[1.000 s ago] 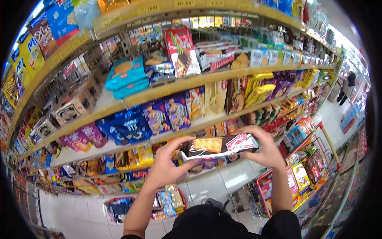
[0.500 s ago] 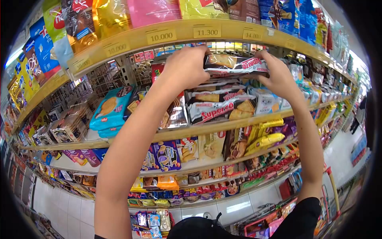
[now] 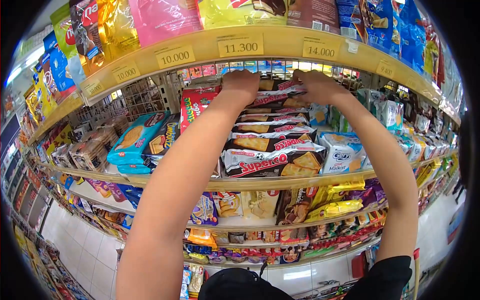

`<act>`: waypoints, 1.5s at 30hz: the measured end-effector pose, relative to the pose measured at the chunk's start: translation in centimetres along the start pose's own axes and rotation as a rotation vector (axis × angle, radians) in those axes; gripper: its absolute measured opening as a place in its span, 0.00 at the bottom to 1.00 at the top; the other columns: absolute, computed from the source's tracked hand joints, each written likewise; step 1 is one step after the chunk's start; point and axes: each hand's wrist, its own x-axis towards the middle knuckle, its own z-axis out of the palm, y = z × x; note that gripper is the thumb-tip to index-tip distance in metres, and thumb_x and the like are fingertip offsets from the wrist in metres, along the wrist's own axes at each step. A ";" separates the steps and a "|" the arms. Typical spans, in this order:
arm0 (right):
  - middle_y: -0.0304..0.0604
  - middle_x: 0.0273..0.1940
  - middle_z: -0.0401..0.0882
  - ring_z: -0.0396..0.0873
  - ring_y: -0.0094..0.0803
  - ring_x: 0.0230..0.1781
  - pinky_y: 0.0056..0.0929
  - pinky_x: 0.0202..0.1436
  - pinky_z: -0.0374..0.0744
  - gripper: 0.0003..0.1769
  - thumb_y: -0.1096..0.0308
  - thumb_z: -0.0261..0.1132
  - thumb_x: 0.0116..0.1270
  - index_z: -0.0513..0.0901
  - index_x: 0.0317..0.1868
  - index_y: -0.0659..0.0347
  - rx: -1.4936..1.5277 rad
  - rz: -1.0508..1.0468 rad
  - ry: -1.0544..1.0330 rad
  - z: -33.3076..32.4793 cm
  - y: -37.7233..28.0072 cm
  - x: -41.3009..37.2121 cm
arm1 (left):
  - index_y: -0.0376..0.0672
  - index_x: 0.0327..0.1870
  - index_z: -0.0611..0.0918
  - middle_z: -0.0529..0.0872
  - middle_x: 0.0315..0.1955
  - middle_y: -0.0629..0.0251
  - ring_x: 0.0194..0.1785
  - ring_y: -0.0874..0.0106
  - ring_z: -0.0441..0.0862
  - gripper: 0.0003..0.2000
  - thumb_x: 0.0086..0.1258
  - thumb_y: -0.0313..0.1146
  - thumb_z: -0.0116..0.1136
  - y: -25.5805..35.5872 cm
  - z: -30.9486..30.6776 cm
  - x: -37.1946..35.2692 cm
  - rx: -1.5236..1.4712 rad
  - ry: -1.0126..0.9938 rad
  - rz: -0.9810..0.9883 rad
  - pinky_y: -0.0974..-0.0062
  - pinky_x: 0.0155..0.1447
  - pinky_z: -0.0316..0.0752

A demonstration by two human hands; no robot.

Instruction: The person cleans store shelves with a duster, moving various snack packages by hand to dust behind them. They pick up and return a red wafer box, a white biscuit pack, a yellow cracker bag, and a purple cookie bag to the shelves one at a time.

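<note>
Both of my hands reach deep into the middle shelf, at the back of a row of black-and-white Superco cracker packs (image 3: 272,159). My left hand (image 3: 241,86) is at the left end of a Superco pack (image 3: 277,94) near the back, its fingers closed round the end. My right hand (image 3: 320,87) holds the same pack's right end, fingers bent over it. The pack lies crosswise behind the others in the row. My fingertips are partly hidden behind the pack and under the upper shelf.
The upper shelf's edge with price tags (image 3: 240,46) hangs just above my hands. Red packs (image 3: 197,102) and blue biscuit packs (image 3: 140,137) stand left of the row, white Malkist packs (image 3: 342,152) right. Lower shelves (image 3: 250,220) hold more snacks.
Both hands have moved deeper into the shelf with the Superco pack, now lower at the back of the row. The view has shifted closer, and more of the row shows.
</note>
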 end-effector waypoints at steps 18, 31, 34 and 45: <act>0.45 0.34 0.83 0.79 0.41 0.34 0.35 0.40 0.75 0.11 0.61 0.64 0.54 0.86 0.35 0.56 0.009 -0.199 -0.234 5.8 4.4 4.5 | 0.58 0.67 0.66 0.72 0.62 0.64 0.60 0.61 0.73 0.31 0.56 0.34 0.51 1.6 3.0 5.9 -0.059 -0.522 0.100 0.63 0.61 0.69; 0.49 0.29 0.83 0.81 0.39 0.30 0.34 0.38 0.77 0.11 0.65 0.62 0.53 0.85 0.34 0.61 0.026 -0.191 -0.320 4.3 1.6 3.7 | 0.49 0.52 0.81 0.79 0.54 0.58 0.57 0.58 0.76 0.20 0.55 0.33 0.51 2.3 2.0 3.0 -0.134 -0.468 0.114 0.65 0.57 0.73; 0.48 0.28 0.83 0.81 0.34 0.27 0.32 0.34 0.78 0.13 0.60 0.63 0.56 0.85 0.33 0.61 0.204 0.022 -0.418 2.5 0.4 2.8 | 0.46 0.49 0.82 0.81 0.51 0.57 0.55 0.59 0.78 0.19 0.55 0.32 0.50 1.8 1.8 1.5 -0.110 -0.418 0.183 0.63 0.55 0.73; 0.48 0.32 0.82 0.81 0.28 0.28 0.30 0.27 0.79 0.24 0.53 0.55 0.64 0.82 0.33 0.71 0.359 0.384 -0.265 1.0 -5.4 -0.8 | 0.38 0.36 0.85 0.85 0.33 0.51 0.40 0.57 0.83 0.11 0.57 0.31 0.54 -2.4 -5.3 -16.1 -0.370 0.263 0.440 0.64 0.45 0.78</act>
